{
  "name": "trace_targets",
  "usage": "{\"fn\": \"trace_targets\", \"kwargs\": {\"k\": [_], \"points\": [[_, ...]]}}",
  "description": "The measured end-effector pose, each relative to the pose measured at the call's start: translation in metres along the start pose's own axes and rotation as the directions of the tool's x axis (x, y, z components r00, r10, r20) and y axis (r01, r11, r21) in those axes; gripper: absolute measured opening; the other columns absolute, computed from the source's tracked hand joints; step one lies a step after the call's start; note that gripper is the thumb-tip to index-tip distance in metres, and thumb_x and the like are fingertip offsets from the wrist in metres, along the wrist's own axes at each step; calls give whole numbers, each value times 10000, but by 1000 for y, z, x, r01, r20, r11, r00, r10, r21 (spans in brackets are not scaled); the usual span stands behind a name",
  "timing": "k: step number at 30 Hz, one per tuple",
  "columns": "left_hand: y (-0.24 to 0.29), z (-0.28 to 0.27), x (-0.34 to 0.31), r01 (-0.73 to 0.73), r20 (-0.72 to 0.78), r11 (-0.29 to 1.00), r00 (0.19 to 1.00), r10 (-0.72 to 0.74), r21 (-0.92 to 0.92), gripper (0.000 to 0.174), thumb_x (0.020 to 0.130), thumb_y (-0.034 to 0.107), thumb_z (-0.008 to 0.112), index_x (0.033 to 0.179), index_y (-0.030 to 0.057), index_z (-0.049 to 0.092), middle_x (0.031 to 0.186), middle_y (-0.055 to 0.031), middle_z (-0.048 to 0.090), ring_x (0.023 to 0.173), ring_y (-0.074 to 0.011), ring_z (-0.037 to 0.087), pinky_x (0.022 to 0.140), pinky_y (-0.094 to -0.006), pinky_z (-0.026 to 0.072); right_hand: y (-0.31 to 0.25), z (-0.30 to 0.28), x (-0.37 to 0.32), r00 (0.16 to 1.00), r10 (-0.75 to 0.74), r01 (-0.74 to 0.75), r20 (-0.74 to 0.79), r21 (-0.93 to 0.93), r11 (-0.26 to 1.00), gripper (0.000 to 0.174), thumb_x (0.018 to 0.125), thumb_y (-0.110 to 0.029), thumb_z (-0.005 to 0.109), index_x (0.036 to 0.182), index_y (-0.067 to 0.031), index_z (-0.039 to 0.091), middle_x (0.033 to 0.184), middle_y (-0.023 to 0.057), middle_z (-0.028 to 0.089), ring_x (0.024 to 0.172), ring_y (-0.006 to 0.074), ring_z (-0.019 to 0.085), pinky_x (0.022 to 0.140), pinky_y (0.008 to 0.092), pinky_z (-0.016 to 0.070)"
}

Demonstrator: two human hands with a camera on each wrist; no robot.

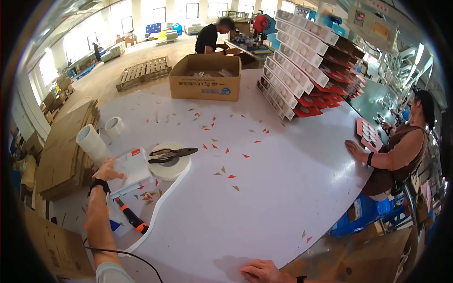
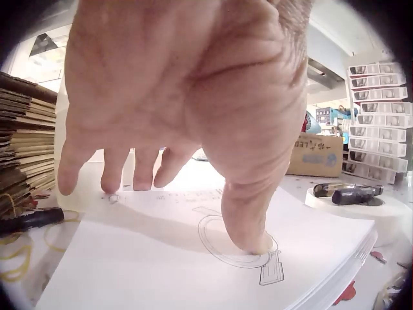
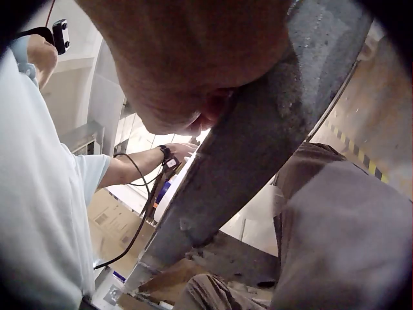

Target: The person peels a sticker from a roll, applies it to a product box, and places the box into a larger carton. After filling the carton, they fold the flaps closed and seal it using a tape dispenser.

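Note:
My left hand (image 1: 109,170) lies over a stack of white printed sheets (image 1: 133,169), fingers spread and mostly straight. In the left wrist view its thumb touches a line drawing on the top sheet (image 2: 155,258). My right hand (image 1: 260,271) rests at the near edge of the white table (image 1: 226,221), its fingers relaxed. The right wrist view shows that hand from below, beside the dark table edge (image 3: 239,148). A pair of pliers (image 1: 172,153) lies on a roll of white strip (image 1: 181,170) right of the sheets. A black and orange tool (image 1: 132,217) lies nearer me.
White tape rolls (image 1: 90,139) and stacked flat cardboard (image 1: 68,151) stand at the left. An open carton (image 1: 205,89) is at the back, with stacked white trays (image 1: 288,70) to its right. Small red and tan scraps (image 1: 227,151) dot the table. A person (image 1: 401,146) sits at the right.

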State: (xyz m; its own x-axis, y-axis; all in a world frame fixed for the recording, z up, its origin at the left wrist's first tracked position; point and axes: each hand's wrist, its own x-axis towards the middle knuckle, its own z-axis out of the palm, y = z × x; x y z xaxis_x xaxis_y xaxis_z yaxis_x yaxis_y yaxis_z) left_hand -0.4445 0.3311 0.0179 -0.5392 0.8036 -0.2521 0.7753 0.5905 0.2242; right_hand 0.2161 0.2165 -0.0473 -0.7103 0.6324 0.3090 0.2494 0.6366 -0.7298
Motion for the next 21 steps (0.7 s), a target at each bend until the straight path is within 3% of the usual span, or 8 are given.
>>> {"fn": "trace_targets", "kwargs": {"k": [7,11,14,16,21], "points": [[6,0,-6,27,-20,999,999,-27,34,1079,632,417,976,1499,-3,490,1537,-226,487,1477,-367,435,1217,-449,389,-2,-1,-1,999,22,-22,48,6,1000,137,889,-41,737,1025,-56,720,903,161,689,716,360,671,617,417,551],[10,-1,-11,56,-54,997,997,-53,56,1005,637,408,985,1463,85,510,1547,-213,487,1485,-397,422,1219,-485,386,-5,0,3,999,31,-33,24,53,998,163,895,17,721,1048,-39,716,907,151,686,693,310,654,611,378,538],[4,12,-1,63,-119,987,992,-45,151,1013,652,437,966,1470,102,472,1575,-131,464,1520,-366,364,1228,-682,275,-7,0,7,999,34,-36,33,73,997,176,902,45,712,1061,-30,713,916,148,687,679,280,643,606,360,532],[17,11,-11,103,-135,986,987,-85,132,995,663,429,955,1476,134,464,1592,-91,447,1526,-347,349,1219,-751,205,-7,-1,8,999,18,-19,31,47,999,181,906,52,710,1069,-26,713,920,147,691,674,266,640,602,354,530],[32,9,-32,138,-208,986,971,-116,96,945,659,411,953,1440,162,484,1499,-84,542,1496,-334,391,1223,-737,202,-9,-4,7,999,27,-28,46,26,999,181,906,38,732,1077,-19,711,909,156,694,673,269,652,587,362,529]]}}
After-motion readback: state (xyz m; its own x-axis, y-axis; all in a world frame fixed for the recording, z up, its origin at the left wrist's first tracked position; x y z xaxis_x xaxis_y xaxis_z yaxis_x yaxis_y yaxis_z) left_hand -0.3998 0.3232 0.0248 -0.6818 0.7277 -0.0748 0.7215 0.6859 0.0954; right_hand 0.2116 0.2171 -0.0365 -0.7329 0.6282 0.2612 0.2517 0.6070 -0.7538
